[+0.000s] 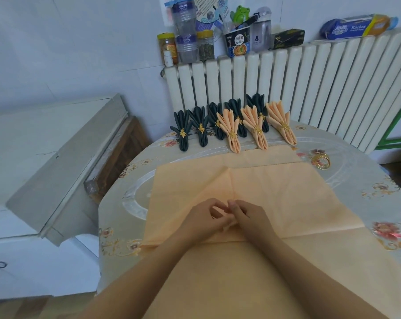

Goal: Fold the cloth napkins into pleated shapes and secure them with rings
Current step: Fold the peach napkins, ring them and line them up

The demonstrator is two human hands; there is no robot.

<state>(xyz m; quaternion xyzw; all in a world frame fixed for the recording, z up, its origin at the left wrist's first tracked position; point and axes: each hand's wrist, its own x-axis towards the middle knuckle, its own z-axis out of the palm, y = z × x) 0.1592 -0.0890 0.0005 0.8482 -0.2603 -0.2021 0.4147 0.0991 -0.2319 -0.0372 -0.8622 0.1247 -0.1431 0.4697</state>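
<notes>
Seemingly light and limp, the peach cloth napkin (263, 189) spreads flat across the tabletop (346, 180) beyond the left hand (201, 218) and right hand (250, 217), both pinching its near-edge centre, the best hold for pleating.

Home dining corner. Floral-patterned tabletop (367, 203); beyond hands, white radiator (287, 88) against tiled wall, its top holding jars (206, 45), noodle cup (238, 43), kitchen-paper pack (356, 26); white cabinet (56, 157) beside left hand (203, 221).

Soft even daylight, faint shadows, wide-angle bending at edges, slightly soft focus
</notes>
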